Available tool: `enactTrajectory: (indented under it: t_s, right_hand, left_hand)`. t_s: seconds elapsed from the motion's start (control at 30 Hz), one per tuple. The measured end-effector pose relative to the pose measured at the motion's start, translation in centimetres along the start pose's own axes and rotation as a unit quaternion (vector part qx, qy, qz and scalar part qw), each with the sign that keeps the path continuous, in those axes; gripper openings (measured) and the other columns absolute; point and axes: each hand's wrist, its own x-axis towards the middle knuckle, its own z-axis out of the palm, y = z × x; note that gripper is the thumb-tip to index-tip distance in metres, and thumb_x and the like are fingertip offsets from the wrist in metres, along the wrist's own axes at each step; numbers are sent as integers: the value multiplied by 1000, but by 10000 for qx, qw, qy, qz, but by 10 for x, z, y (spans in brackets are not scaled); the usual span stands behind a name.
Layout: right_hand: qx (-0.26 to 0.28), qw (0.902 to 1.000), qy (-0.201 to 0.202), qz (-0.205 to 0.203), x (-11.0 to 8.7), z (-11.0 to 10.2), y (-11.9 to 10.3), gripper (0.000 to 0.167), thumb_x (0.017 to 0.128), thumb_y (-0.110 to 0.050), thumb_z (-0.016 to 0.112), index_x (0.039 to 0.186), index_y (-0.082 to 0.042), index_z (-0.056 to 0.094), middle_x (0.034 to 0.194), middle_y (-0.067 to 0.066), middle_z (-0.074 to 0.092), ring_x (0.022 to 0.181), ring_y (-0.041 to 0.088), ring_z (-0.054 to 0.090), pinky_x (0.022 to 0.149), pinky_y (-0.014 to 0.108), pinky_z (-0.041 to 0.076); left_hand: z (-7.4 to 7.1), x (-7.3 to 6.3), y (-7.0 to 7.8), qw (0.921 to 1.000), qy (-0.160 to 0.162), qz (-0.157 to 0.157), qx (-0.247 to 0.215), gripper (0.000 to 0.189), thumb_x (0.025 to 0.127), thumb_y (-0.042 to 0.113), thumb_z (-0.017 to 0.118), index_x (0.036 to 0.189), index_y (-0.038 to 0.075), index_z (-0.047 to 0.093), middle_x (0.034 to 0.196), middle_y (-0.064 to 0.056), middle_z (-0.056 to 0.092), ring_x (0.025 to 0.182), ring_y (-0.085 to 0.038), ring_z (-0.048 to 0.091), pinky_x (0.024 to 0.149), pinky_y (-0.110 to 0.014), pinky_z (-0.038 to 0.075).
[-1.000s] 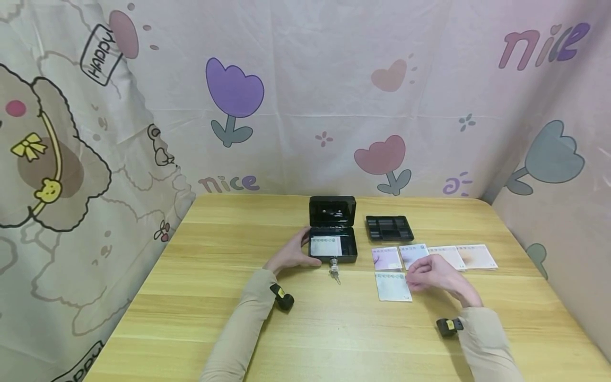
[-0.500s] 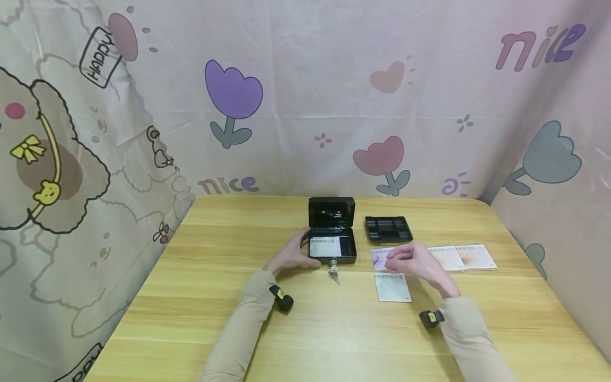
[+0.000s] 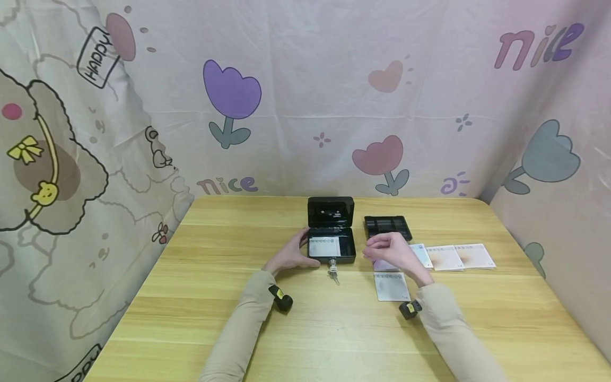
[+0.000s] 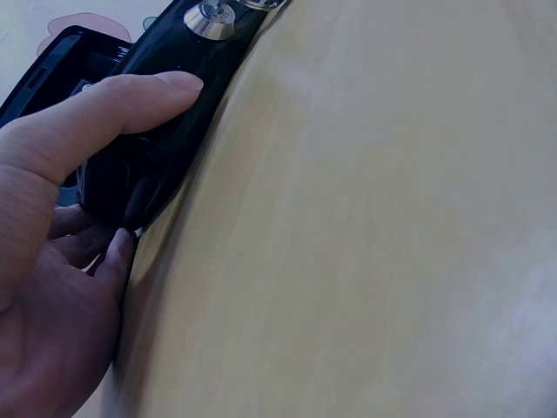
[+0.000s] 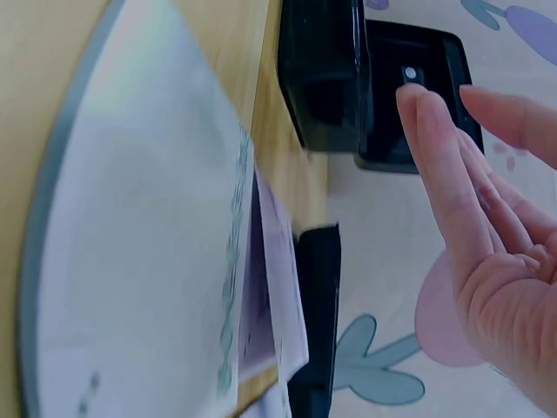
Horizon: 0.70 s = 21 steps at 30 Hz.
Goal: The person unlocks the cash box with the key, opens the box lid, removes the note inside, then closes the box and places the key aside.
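Observation:
My left hand (image 3: 292, 253) grips the left end of a black cash box (image 3: 348, 245), thumb on its front wall and fingers at the side. The lid stands raised, and a pale printed paper slip (image 3: 324, 247) lies inside. A key ring with keys (image 3: 334, 274) hangs from the front lock. My right hand (image 3: 392, 249) hovers to the right of the box, thumb and fingertips (image 5: 435, 113) apart with nothing between them. Beneath it, a purple-tinted paper slip (image 3: 385, 266) is partly hidden. A greenish-white stack of slips (image 3: 392, 287) lies just nearer.
Behind my right hand sits a black compartment tray (image 3: 387, 223), partly covered by the hand. Farther right, a bluish slip (image 3: 421, 255) and two brown-tinted slips, one (image 3: 445, 258) beside the other (image 3: 476, 256), lie in a row. A printed cloth hangs behind the wooden table (image 3: 229, 233).
My right hand has moved left and away from me, from the greenish-white stack, past the bluish slip, to beside the cash box. My left hand stays on the box.

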Motion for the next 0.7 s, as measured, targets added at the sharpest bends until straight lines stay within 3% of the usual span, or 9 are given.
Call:
enactTrajectory:
  t_s: [0.07,0.33,0.7]
  right_hand:
    - [-46,9999,32,-93,5,3,-1,39,90,-11,73,117,15,63,102,23,77,88,32,77,76,35,65]
    - [-127,9996,145,-206,24,20,-9,35,86,-8,75,111,14,66,99,23,77,83,14,76,73,17,59]
    - [-186,9997,126,17,42,37,-14,35,86,-6,74,115,12,66,102,21,78,85,21,78,81,25,62]
  left_hand:
    - [0,0,0,10000,-7,11,-23,116,73,13,89,159,-2,13,166,-25,18,151,-41,30,127,-49,27]
    - [-1,1,0,9999,-29,-16,-103,116,73,13,89,159,-2,13,167,-24,18,152,-40,29,127,-47,26]
    - [-1,1,0,10000,-11,-23,-31,118,71,15,90,160,-1,15,166,-24,19,152,-38,31,127,-46,27]
